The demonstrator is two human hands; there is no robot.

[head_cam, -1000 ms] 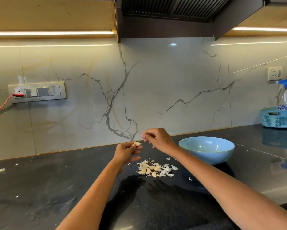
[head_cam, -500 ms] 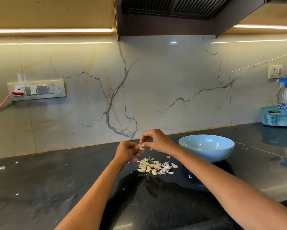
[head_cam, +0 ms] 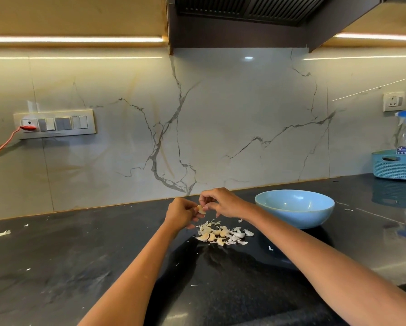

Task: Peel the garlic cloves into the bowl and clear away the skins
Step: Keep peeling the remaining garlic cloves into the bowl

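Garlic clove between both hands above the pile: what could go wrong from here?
1. The garlic clove, pinched by the left hand and right hand, sits above the pile, not the blue bowl; if it slips it likely lands among skins.
2. Skins and cloves lie mixed, so clearing skins may sweep cloves away.
3. Stray skin bits on the counter could be missed.

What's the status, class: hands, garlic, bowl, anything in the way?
Left hand holds clove; right hand picks at it. Bowl looks empty. Cloves and skins in pile on counter. Nothing in the way.
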